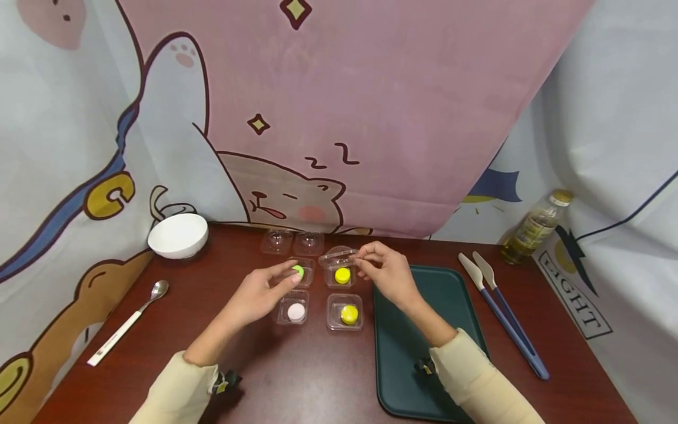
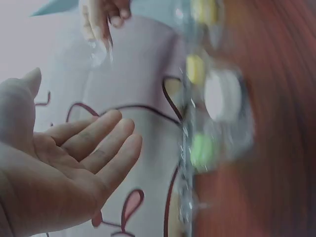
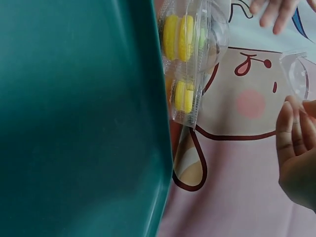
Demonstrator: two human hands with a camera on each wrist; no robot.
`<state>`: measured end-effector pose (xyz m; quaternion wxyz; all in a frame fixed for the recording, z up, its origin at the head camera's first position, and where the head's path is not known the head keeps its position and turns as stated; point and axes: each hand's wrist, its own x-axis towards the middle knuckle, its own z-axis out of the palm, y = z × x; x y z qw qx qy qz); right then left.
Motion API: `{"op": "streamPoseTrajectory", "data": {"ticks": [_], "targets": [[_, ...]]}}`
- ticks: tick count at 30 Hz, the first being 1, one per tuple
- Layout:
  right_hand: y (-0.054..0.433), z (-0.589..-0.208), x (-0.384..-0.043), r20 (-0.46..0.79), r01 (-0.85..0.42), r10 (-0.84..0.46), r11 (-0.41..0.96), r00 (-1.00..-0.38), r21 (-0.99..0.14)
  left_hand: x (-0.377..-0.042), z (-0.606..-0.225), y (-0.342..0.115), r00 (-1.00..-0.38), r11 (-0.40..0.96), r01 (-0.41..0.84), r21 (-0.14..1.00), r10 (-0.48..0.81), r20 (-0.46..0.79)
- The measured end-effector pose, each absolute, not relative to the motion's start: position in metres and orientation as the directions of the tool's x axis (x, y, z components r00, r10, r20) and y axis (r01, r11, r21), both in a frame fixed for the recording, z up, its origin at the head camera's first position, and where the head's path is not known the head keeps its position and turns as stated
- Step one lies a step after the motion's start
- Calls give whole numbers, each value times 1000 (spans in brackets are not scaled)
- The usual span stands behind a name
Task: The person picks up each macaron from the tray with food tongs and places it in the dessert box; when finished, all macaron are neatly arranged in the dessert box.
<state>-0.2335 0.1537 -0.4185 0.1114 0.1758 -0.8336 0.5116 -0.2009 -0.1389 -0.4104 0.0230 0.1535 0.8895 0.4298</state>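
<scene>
My right hand (image 1: 388, 275) pinches a clear plastic lid (image 3: 297, 76) by its edge. In the head view the lid overlaps the box with a yellow macaron (image 1: 342, 275). My left hand (image 2: 74, 163) holds nothing, its fingers extended, and in the head view it partly covers a green macaron (image 1: 298, 271) in its clear box. Nearer to me, a second yellow macaron (image 3: 177, 38) and a whitish macaron (image 1: 296, 312) each sit in a clear square box. The left wrist view is blurred around the macarons.
Two clear domed lids (image 1: 277, 241) lie at the back edge. A dark green tray (image 1: 424, 365) is under the right forearm. Blue-handled tongs (image 1: 511, 327) and an oil bottle (image 1: 535, 229) stand further right. At the left are a white bowl (image 1: 179, 237) and a spoon (image 1: 127, 324).
</scene>
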Motion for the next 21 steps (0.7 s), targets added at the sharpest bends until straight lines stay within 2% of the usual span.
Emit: {"op": "streamPoseTrajectory", "data": {"ticks": [4,8,15,21], "targets": [[150,-417,-229,473,-517,-212,418,-855,-747,-200,-402,-125,-951,468,147,871,310,-6],[147,-417,-226,540,-598,-260,405,-801,-692,-198,-401,-114,-937,387,92,917,345,-52],[144,-419,-224,570,-634,-282,399,-772,-662,-199,-410,-110,-908,254,39,966,413,-72],[143,-421,-225,601,-666,-295,405,-743,-626,-199,-412,-111,-884,215,22,976,461,-81]]}}
